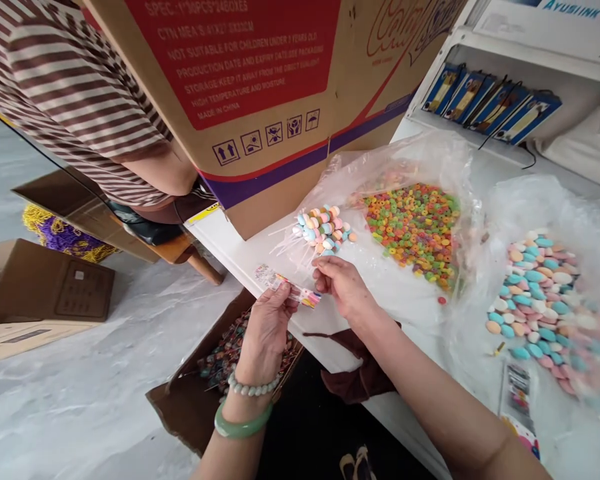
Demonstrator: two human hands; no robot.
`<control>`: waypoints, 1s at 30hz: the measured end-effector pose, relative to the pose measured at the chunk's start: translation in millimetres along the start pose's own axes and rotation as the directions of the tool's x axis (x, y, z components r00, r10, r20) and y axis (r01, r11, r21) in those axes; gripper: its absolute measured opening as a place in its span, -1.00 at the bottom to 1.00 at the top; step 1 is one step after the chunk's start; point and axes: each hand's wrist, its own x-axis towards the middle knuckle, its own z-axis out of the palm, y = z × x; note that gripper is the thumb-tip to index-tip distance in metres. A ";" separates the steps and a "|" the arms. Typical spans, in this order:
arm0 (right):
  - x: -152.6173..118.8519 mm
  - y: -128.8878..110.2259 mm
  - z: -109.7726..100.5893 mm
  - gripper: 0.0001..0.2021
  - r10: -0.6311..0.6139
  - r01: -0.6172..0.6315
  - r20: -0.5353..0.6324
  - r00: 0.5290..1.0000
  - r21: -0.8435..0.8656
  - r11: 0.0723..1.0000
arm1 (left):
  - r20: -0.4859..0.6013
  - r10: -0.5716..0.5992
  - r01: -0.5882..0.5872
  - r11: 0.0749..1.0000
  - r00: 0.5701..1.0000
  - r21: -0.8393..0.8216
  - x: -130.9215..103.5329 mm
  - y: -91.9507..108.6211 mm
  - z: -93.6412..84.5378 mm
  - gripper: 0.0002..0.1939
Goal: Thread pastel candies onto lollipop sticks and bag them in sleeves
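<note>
My left hand (269,323) is closed on a small printed clear plastic packet (306,295), pinched between thumb and fingers. Close by the packet's right end, my right hand (347,287) has its fingertips pressed together; whatever they hold, if anything, is too small to make out. Just beyond both hands lies a bunch of candy sticks (324,230), pastel candies threaded on thin white sticks, on the white table (420,333). Farther back on the table, a clear bag holds colourful ring candies (413,227). Another bag, at right, holds pastel oval candies (535,293).
A big cardboard carton (280,153) stands at the table's back left. Below the table edge, an open box (180,407) holds wrapped lollipops. At left a person in a striped shirt (80,100) sits. Printed packets (520,400) lie at right; a shelf (520,53) stands behind.
</note>
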 end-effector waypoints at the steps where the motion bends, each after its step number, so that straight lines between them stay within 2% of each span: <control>1: 6.8 -3.1 8.2 -0.80 0.012 -0.012 0.000 1.000 0.071 0.997 | -0.010 0.007 -0.007 1.000 1.000 -0.004 0.2 2.8 -2.6 -0.72; 5: 22.6 -12.1 35.5 -0.81 0.004 -0.005 0.004 1.000 0.179 0.984 | -0.024 0.018 -0.018 1.000 1.000 -0.024 1.0 8.0 -8.0 -0.71; 10: 28.1 -22.3 57.2 -0.96 0.030 -0.033 0.018 0.999 0.212 0.977 | -0.003 0.020 -0.021 0.999 1.000 -0.038 2.7 6.3 -9.2 -0.73; 13: 34.0 -26.5 65.0 -0.89 0.123 -0.121 0.010 0.992 0.275 0.954 | -0.011 -0.002 0.001 0.999 1.000 -0.041 2.8 4.3 -9.6 -0.73; 17: 47.8 -29.3 68.1 -0.84 0.299 -0.284 0.048 0.953 0.482 0.829 | -0.044 -0.026 0.024 0.999 0.999 -0.045 2.8 2.5 -9.3 -0.72; 20: 57.0 -32.0 67.4 -0.80 0.365 -0.367 0.128 0.922 0.587 0.722 | -0.046 -0.035 0.033 0.998 0.998 -0.047 3.5 1.6 -8.7 -0.75; 22: 59.2 -34.2 67.5 -0.79 0.389 -0.392 0.145 0.910 0.610 0.689 | -0.057 -0.052 0.049 0.997 0.997 -0.052 4.1 1.3 -8.5 -0.78; 24: 56.5 -35.1 67.0 -0.81 0.389 -0.372 0.105 0.915 0.593 0.714 | -0.068 -0.071 0.066 0.996 0.995 -0.063 4.6 1.6 -8.3 -0.81; 26: 48.3 -33.1 63.3 -0.83 0.361 -0.326 0.029 0.932 0.505 0.800 | -0.070 -0.081 0.075 0.994 0.994 -0.079 4.6 2.7 -8.1 -0.83; 28: 34.4 -28.0 53.1 -0.86 0.277 -0.248 -0.044 0.960 0.324 0.913 | -0.055 -0.080 0.075 0.993 0.995 -0.088 3.8 4.0 -7.6 -0.85; 30: 15.0 -21.4 34.8 -0.88 0.127 -0.121 -0.081 0.989 0.082 0.989 | -0.033 -0.066 0.062 0.993 0.997 -0.096 2.1 4.8 -6.7 -0.88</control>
